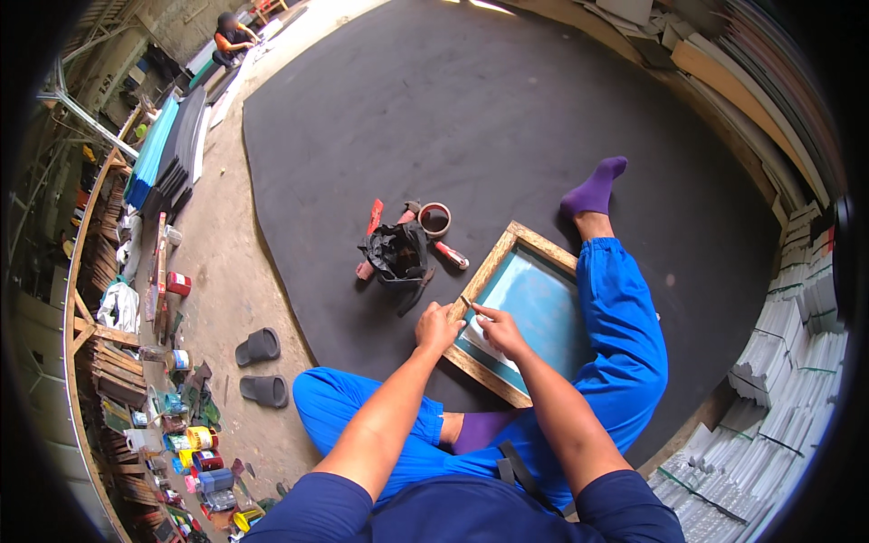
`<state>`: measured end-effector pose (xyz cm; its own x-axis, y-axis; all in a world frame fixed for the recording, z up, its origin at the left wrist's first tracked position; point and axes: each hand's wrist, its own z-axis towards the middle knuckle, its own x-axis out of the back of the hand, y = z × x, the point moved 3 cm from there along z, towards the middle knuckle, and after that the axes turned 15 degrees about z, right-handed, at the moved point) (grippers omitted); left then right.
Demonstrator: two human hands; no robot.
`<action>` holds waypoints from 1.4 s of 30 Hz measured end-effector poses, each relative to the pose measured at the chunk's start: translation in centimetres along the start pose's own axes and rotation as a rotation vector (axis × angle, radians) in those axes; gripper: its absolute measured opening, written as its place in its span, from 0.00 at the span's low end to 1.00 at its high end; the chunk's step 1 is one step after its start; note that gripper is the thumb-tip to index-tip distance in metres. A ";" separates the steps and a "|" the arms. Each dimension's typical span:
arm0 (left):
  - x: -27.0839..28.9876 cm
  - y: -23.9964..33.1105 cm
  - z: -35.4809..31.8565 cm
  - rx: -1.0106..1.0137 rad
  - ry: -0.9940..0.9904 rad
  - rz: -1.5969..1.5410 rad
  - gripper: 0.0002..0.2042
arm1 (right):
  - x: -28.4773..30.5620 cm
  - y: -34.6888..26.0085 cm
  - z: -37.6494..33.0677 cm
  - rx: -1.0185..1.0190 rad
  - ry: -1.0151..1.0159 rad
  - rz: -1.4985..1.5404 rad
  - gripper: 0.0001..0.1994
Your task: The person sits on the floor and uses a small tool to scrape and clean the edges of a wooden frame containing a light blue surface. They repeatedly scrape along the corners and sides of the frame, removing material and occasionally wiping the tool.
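Note:
A wooden frame (502, 380) with blue-teal mesh (534, 294) stretched across it lies tilted on the dark mat, between my legs. My left hand (436, 328) is closed around its left rail. Close beside, my right hand (500, 330) is over the mesh, its index finger reaching to the same rail and the other fingers curled. Whatever that hand pinches is too small to make out. A short dark strip (465, 300) shows on the rail between both hands. Part of the mesh under my right hand looks white.
Past my left hand sit a black plastic bag (396, 252), a tape roll (434, 220) and a red-and-white-handled tool (452, 255). Dark sandals (263, 391) lie left of the mat (362, 118). Paint containers (201, 438) crowd the lower left; bundled white stacks (769, 362) line the right. Another person (233, 41) squats far left.

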<state>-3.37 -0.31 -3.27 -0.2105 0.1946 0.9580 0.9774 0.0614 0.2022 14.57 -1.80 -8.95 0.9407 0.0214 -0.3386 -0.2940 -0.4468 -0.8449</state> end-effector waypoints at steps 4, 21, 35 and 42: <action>0.3 0.0 -0.5 -0.011 -0.032 0.017 0.29 | -1.0 -2.6 -1.8 -0.574 -0.060 0.613 0.21; -0.2 -1.5 -3.5 0.024 -0.055 -0.074 0.23 | -1.6 -4.2 -1.9 0.177 -0.135 -0.639 0.23; -1.2 -2.1 -5.1 0.053 0.181 -0.137 0.25 | -3.1 -6.8 -5.1 0.122 -0.166 -0.873 0.22; -2.5 -2.3 -3.3 0.043 0.217 -0.219 0.24 | -2.8 -7.3 -5.8 0.185 -0.071 -0.913 0.19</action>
<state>-5.07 -4.21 -5.50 -0.4025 -0.0407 0.9145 0.9065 0.1214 0.4044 15.06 -3.83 0.58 0.8101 0.3511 0.4695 0.5258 -0.0811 -0.8467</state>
